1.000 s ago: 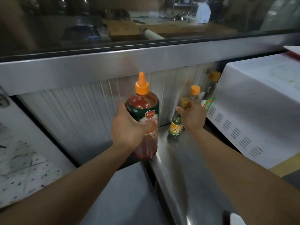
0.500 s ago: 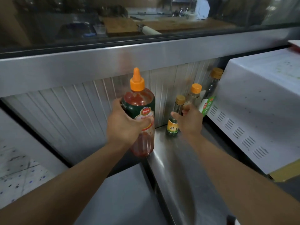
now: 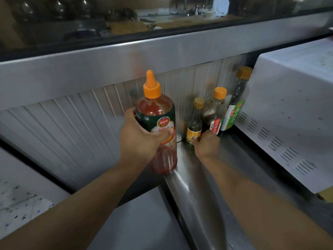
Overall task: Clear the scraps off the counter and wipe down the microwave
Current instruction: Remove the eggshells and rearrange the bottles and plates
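Observation:
My left hand is shut around a big red sauce bottle with an orange nozzle cap, holding it upright at the left end of the steel counter. My right hand sits low on the counter with its fingers curled shut, fingertips touching the base of a small yellow-labelled bottle. Nothing shows inside that hand. The white microwave stands at the right, its vented side facing me, with specks on its top.
Behind the small bottle stand a brown sauce bottle and a tall green-labelled bottle, pressed between the ribbed backsplash and the microwave. A steel ledge runs overhead. A lower grey surface lies left of the counter.
My right hand let go of the small bottle's neck and dropped to its base on the counter. My left hand kept the red sauce bottle, nearly still.

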Tool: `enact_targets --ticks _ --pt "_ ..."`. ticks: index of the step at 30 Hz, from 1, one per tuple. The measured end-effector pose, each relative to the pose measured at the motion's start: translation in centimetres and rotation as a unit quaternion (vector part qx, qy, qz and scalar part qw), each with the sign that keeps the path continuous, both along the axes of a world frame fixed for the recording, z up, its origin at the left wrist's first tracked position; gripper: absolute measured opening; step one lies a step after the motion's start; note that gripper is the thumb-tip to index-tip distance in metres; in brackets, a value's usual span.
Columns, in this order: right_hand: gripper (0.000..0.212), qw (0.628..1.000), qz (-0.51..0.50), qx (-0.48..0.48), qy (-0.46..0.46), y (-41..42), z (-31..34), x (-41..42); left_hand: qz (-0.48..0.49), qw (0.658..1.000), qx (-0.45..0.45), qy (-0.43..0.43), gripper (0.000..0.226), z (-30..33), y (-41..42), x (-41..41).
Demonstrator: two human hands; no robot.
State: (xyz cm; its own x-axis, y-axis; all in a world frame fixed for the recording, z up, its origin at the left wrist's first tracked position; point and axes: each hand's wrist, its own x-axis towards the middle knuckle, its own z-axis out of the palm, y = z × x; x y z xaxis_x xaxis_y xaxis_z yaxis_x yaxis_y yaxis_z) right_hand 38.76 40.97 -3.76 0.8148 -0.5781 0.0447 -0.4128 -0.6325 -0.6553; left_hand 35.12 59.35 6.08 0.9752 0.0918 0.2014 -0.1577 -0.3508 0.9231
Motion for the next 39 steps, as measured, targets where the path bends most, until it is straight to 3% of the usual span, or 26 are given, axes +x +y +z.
enact_targets --ticks 6,9,16,22,31,39 --pt "0.036 0.999 0.040 0.027 0.001 -0.9 -0.3 -0.9 -0.020 1.000 -0.010 0.004 0.077 0.4 -1.6 1.1" --pt "0.049 0.996 0.069 0.051 0.010 -2.1 -0.1 -2.2 -0.024 1.000 0.000 0.000 0.078 0.4 -2.7 1.5" --pt "0.060 0.990 0.137 0.008 0.019 -4.7 0.5 -5.2 -0.021 0.999 0.032 0.001 0.078 -0.1 -4.6 2.3" --pt "0.054 0.988 0.149 -0.005 0.032 -5.6 0.8 -6.7 0.002 0.999 0.049 -0.011 0.082 -1.0 -5.0 2.1" --pt "0.062 0.983 0.182 -0.014 0.032 -5.8 1.7 -8.4 0.043 0.982 0.149 0.104 0.094 -6.5 -6.0 1.2" --pt "0.070 0.980 0.183 -0.009 0.074 -5.8 1.3 -9.3 0.053 0.981 0.159 0.099 0.095 -6.8 -5.9 1.8"
